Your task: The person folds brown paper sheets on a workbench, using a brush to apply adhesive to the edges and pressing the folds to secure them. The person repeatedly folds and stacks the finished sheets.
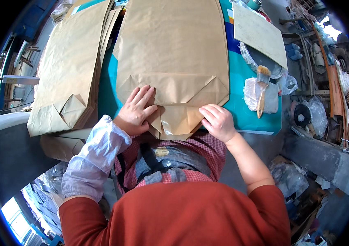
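Note:
A large brown paper bag [172, 45] lies flat in front of me, its folded bottom end toward my body. The near flap [176, 117] sticks out over the table edge, with a shiny patch on it. Fingers extended, my left hand [136, 112] rests on the left part of the folded end. At the flap's right side, my right hand [219, 122] has its fingers curled onto the paper edge, the fingertips pressed together there. The thumb of that hand is mostly hidden.
To the left lies a stack of similar paper bags [70, 53]. On the right, a brush [261, 88] lies across a plastic-wrapped block [250, 95] on the teal table cover [264, 121]. Behind it, a pale board [260, 33] partly covers a round plastic-lined container [250, 57].

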### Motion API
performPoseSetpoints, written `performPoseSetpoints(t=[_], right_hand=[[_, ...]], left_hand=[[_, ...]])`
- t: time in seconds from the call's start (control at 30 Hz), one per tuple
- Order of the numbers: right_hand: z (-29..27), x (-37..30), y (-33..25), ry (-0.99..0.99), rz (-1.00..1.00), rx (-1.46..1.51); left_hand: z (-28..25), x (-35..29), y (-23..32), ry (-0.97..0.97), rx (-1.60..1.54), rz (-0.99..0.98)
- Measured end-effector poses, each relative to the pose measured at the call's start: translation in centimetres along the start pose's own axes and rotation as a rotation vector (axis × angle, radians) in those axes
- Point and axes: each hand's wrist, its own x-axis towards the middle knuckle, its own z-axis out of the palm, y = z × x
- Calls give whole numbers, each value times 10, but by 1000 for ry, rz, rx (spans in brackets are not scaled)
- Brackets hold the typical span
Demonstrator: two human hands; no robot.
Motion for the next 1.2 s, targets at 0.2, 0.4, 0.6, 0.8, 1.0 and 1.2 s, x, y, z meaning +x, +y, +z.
performPoseSetpoints(t=[0.2,0.4,0.6,0.8,1.0,1.2], right_hand=[[2,33,14,131,406,355],[36,56,31,176,505,417],[35,72,23,27,593,-23],[53,92,29,75,659,-218],[34,75,-27,116,266,-53],[52,69,-30,-212,281,-101]], left_hand=[[10,14,-34,264,-453,-168],[31,43,-31,397,-322,-586],[38,57,-16,448,155,-661],[25,84,-24,364,239,-749],[18,46,5,372,141,-187],[22,48,7,-71,193,-325]])
